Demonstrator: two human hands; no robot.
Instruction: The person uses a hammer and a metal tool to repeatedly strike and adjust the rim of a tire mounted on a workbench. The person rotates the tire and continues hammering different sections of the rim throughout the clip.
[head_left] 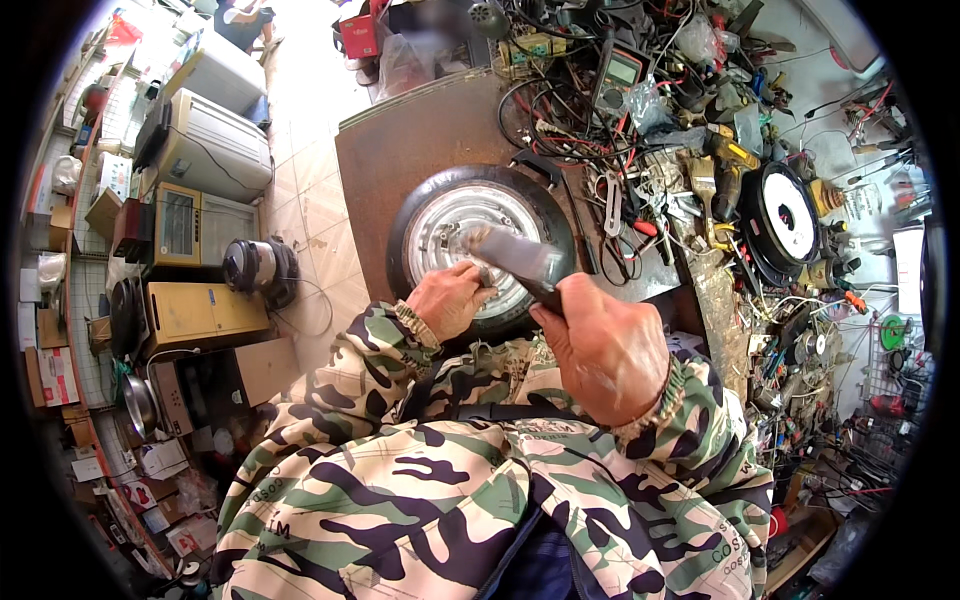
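Note:
A wheel with a black tyre [408,225] and a silvery metal rim [430,222] lies flat in front of me. My left hand [445,302] rests over the near left part of the rim, its fingers closed in a pinch near the hub. What they grip is too small and covered to make out. My right hand [612,350] is wrapped round the dark handle of a hammer [520,256]. The hammer's broad grey head, smeared by motion, is above the rim, just right of my left fingers, and hides part of the hub.
The wheel lies on a brown worktop [400,150]. Cables, pliers and a multimeter [622,70] crowd its right side, with a yellow power drill [735,152] and a round black-and-white wheel part [785,215] beyond. Left stand appliances and a yellow cabinet [205,312]; a person [243,20] is far back.

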